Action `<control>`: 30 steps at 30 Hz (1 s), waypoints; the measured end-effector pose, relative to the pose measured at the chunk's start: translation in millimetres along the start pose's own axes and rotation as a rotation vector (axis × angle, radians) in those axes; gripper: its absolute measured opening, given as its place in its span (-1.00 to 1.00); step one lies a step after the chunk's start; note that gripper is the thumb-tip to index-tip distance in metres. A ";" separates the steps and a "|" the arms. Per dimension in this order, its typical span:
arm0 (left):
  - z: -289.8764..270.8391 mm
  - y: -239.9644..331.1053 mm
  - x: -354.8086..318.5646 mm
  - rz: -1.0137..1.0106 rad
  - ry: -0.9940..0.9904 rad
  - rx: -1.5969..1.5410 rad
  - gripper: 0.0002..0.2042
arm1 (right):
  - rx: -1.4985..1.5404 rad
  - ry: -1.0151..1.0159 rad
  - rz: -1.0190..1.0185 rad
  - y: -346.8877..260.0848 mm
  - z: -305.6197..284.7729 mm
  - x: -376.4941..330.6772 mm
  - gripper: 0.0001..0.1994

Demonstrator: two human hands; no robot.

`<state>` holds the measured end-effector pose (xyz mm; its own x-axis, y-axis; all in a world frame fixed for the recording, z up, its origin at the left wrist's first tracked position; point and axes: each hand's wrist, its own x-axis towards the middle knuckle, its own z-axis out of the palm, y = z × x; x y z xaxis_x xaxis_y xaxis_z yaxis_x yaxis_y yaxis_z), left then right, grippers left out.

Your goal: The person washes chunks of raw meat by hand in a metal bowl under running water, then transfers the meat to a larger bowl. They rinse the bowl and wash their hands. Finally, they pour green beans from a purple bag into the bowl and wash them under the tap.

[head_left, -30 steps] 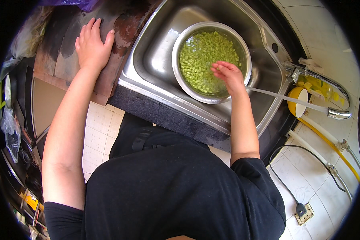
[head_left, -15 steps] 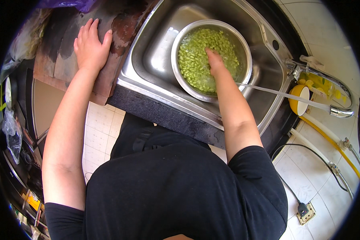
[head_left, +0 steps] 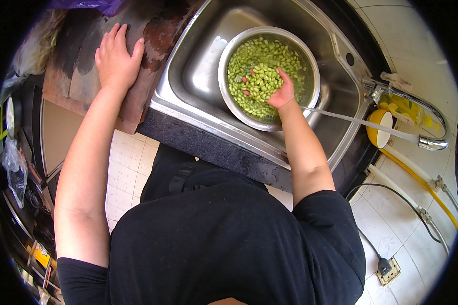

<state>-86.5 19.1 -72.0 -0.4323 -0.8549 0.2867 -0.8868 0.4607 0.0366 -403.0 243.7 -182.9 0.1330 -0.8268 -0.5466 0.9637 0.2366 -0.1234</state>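
in the steel sink [head_left: 198, 86] a metal bowl [head_left: 229, 66] of green beans [head_left: 262, 58] sits in water, and the right hand [head_left: 275, 89], at the rim a second ago, now lies deep among them, fingers loosely cupped, stirring the wash, while the left hand [head_left: 116, 58] stays flat and open on the wet counter [head_left: 71, 76].

Bright, even daylight fills the view. Glare streaks the steel sink [head_left: 198, 76] and the bowl [head_left: 229, 96] rim. The fisheye bends straight edges near the rim, with black corners beyond. Focus is sharp centrally, softer and darker at the left edge.
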 end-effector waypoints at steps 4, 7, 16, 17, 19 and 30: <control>1.3 -1.2 -0.2 -0.003 -0.001 -0.001 -0.48 | 0.013 -0.069 -0.016 -1.6 15.8 -18.6 -0.35; 0.7 -0.1 0.2 -0.003 -0.005 0.001 -0.48 | -0.109 -0.053 -0.117 -5.1 12.8 -23.1 -0.43; 1.0 -0.6 0.1 0.011 0.012 -0.004 -0.49 | -1.254 0.838 -0.634 -47.0 -15.7 -8.7 -0.60; 1.4 -0.2 0.4 0.012 0.014 -0.002 -0.49 | -1.280 0.870 -0.651 -48.5 -13.0 -4.8 -0.59; 3.3 -2.6 0.5 0.018 0.019 -0.039 -0.47 | -1.416 0.929 -0.653 -44.5 4.1 -2.0 -0.54; 2.0 -1.2 -1.0 0.021 0.029 -0.004 -0.49 | -2.083 0.741 -0.107 9.3 33.3 -26.0 -0.74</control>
<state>-85.3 18.9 -74.3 -0.4462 -0.8375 0.3155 -0.8767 0.4799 0.0340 -389.7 250.4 -142.2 -0.4591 -0.7041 -0.5417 -0.6469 0.6829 -0.3394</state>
